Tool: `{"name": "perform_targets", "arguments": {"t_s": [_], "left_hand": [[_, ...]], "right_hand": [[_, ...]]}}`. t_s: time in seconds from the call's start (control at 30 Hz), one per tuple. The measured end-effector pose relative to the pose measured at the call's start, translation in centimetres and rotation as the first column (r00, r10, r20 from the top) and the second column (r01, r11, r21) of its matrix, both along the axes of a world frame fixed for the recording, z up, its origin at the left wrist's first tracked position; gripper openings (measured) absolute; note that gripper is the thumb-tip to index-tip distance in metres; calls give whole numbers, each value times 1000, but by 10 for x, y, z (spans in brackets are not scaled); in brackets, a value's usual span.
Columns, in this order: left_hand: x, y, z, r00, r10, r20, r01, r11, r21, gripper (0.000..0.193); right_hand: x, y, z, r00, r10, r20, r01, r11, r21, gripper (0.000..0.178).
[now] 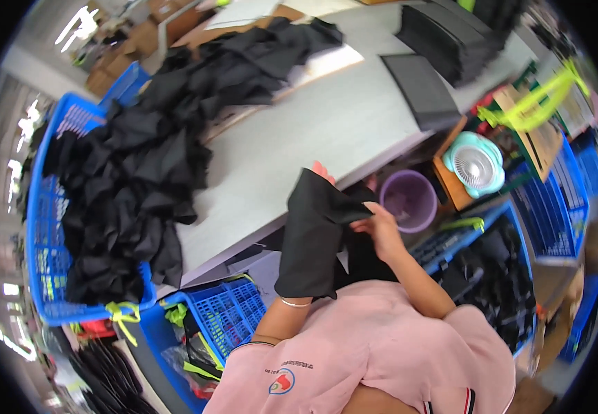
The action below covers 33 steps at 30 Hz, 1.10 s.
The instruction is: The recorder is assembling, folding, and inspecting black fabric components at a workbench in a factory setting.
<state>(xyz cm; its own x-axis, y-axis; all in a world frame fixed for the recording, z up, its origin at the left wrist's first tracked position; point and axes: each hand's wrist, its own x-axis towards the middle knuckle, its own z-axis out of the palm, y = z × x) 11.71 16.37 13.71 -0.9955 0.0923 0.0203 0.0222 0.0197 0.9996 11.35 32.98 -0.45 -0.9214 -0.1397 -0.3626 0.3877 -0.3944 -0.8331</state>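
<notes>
A black cloth piece (309, 238), shaped like a sleeve or pouch, covers my left forearm from just above the bangle up to the fingers. Only the fingertips of my left hand (323, 172) peek out past its far edge; the remaining fingers are hidden, so I cannot tell their grip. On the right side, my right hand (383, 233) is closed, pinching a gathered fold of the same cloth between thumb and fingers. The cloth is stretched between both hands, above my lap at the table's near edge.
A grey table (299, 138) carries a long heap of black cloth (154, 131) spilling into a blue basket (43, 262). Stacked black pieces (444, 41) stand far right. Right of my hands are a purple bin (409, 181), a turquoise fan (477, 164) and a crate (530, 276).
</notes>
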Motion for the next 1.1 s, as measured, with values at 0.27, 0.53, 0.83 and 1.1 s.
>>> {"name": "perform_targets", "arguments": {"t_s": [0.27,0.53,0.83,1.1], "left_hand": [[27,-22,24,921,-61,384,-37,970,242,57],[25,-53,-30,904,-78,-420,-134,882,-452,52],[37,-43,-51,925,-21,-379,-135,915,-381,51],[-4,-52,-43,944,29,-327,-141,935,-325,51]], "right_hand": [[-3,-9,79,712,486,-508,-112,791,601,32],[-14,2,97,895,239,-377,-291,953,-86,24],[-60,-3,90,999,-4,-35,1,996,-88,26],[-40,-12,121,697,463,-548,-97,818,568,44]]}}
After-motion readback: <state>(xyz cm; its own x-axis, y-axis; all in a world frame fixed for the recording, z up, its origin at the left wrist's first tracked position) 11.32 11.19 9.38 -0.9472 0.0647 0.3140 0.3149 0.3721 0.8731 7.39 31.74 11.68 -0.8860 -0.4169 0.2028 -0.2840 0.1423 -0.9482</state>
